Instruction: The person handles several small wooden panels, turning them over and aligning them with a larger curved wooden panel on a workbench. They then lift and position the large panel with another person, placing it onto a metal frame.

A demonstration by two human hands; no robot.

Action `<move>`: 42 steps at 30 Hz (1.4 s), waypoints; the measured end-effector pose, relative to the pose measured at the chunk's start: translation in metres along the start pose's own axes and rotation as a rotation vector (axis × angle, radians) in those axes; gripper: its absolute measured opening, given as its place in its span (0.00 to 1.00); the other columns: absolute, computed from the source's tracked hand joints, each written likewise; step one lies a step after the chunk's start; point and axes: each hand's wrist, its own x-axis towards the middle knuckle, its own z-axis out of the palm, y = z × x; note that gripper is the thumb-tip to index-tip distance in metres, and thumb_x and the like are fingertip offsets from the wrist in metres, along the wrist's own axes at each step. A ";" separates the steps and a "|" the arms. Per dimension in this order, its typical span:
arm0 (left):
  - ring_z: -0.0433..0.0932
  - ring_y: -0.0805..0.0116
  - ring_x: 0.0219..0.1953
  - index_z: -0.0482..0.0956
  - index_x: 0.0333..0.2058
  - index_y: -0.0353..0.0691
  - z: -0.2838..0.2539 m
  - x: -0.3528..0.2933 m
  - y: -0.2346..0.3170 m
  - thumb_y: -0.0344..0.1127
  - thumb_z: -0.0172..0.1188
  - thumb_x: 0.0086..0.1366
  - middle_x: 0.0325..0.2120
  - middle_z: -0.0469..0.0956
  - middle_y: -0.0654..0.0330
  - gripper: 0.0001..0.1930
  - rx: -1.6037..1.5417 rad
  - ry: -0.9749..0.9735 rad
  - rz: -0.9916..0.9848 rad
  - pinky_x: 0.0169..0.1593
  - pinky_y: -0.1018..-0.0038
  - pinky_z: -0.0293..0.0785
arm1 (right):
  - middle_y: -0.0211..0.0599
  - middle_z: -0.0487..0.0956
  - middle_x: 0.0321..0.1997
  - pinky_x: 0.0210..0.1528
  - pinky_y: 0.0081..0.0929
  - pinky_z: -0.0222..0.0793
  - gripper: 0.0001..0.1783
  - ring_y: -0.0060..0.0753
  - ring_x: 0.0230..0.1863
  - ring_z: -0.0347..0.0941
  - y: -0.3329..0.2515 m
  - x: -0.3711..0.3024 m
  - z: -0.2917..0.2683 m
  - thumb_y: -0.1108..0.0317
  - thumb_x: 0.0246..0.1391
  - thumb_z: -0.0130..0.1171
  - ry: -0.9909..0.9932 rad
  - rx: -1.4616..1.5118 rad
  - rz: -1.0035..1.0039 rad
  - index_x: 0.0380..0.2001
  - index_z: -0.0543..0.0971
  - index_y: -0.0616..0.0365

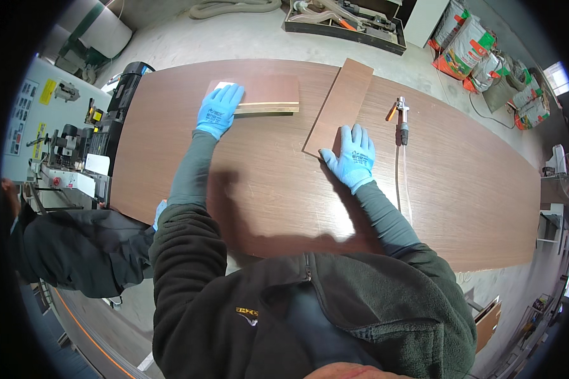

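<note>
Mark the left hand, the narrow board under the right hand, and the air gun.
left hand (pixel 219 108), head view, back of the glove
narrow board (pixel 342 98), head view, middle of its top face
air gun (pixel 402 123), head view, its metal body

Large brown panel (pixel 284 189) carries short board (pixel 269 95), narrow strip (pixel 340 104), air blow gun (pixel 401 126) with hose

Landmark: large brown board (pixel 461 189). Near edge and middle of it bare between our forearms, so we pass there freely. Far left, small panel (pixel 269 95) under our left hand (pixel 219 108) blocks way. Centre, narrow strip (pixel 339 104) lies diagonal, our right hand (pixel 354 156) on its near end. Right of strip, air gun (pixel 401 121) and hose (pixel 402 183) cross board. Beyond hose, board's right end open. Off its left edge, machine (pixel 117 107) and another person (pixel 76 243) crowd us.
</note>
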 end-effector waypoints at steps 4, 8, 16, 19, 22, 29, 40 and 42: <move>0.73 0.55 0.64 0.73 0.62 0.40 0.011 -0.004 -0.014 0.27 0.60 0.59 0.60 0.76 0.54 0.29 0.004 -0.054 0.009 0.65 0.62 0.71 | 0.61 0.67 0.65 0.69 0.58 0.56 0.44 0.67 0.69 0.61 0.001 -0.002 0.013 0.35 0.55 0.63 -0.048 -0.044 0.043 0.62 0.69 0.58; 0.67 0.54 0.70 0.68 0.67 0.39 0.015 -0.008 -0.024 0.27 0.58 0.60 0.67 0.69 0.52 0.33 0.006 -0.145 0.008 0.68 0.61 0.68 | 0.64 0.66 0.69 0.73 0.59 0.52 0.46 0.70 0.74 0.57 0.003 -0.004 0.017 0.35 0.56 0.63 -0.082 -0.006 0.055 0.65 0.68 0.58; 0.60 0.52 0.75 0.57 0.73 0.39 0.023 0.002 -0.028 0.30 0.57 0.62 0.71 0.62 0.49 0.40 -0.110 -0.497 -0.212 0.72 0.58 0.61 | 0.65 0.65 0.70 0.74 0.59 0.51 0.44 0.70 0.74 0.56 0.001 -0.005 0.017 0.36 0.56 0.63 -0.068 0.014 0.065 0.65 0.68 0.57; 0.62 0.52 0.73 0.57 0.74 0.39 0.021 0.015 -0.029 0.34 0.59 0.61 0.70 0.63 0.47 0.41 -0.085 -0.652 -0.361 0.71 0.56 0.61 | 0.65 0.65 0.71 0.74 0.59 0.51 0.43 0.70 0.74 0.56 0.003 -0.006 0.018 0.37 0.56 0.64 -0.046 0.017 0.051 0.64 0.69 0.56; 0.67 0.50 0.69 0.59 0.72 0.37 0.010 0.029 -0.011 0.36 0.59 0.62 0.68 0.65 0.46 0.39 -0.001 -0.756 -0.457 0.70 0.54 0.62 | 0.65 0.65 0.71 0.74 0.58 0.51 0.42 0.70 0.74 0.56 0.006 -0.008 0.018 0.37 0.56 0.64 -0.047 0.020 0.046 0.64 0.70 0.55; 0.60 0.41 0.74 0.64 0.71 0.34 -0.016 0.039 0.169 0.52 0.64 0.66 0.71 0.63 0.38 0.41 -0.956 -0.338 -0.513 0.76 0.55 0.55 | 0.64 0.63 0.73 0.76 0.58 0.48 0.40 0.70 0.76 0.54 0.010 -0.012 0.022 0.42 0.55 0.65 -0.047 0.094 0.074 0.65 0.70 0.53; 0.63 0.51 0.73 0.56 0.72 0.26 -0.024 0.037 0.246 0.37 0.63 0.68 0.70 0.64 0.40 0.40 -1.374 -0.225 -0.693 0.74 0.61 0.62 | 0.52 0.69 0.73 0.73 0.34 0.64 0.35 0.41 0.72 0.68 0.000 -0.009 0.024 0.79 0.60 0.60 0.177 1.173 0.660 0.70 0.64 0.71; 0.65 0.54 0.72 0.57 0.72 0.26 -0.036 0.035 0.244 0.34 0.63 0.69 0.69 0.66 0.43 0.38 -1.695 -0.142 -0.784 0.73 0.62 0.63 | 0.53 0.70 0.72 0.69 0.33 0.69 0.39 0.41 0.70 0.70 -0.006 -0.006 0.008 0.84 0.58 0.59 0.254 1.314 0.653 0.73 0.60 0.72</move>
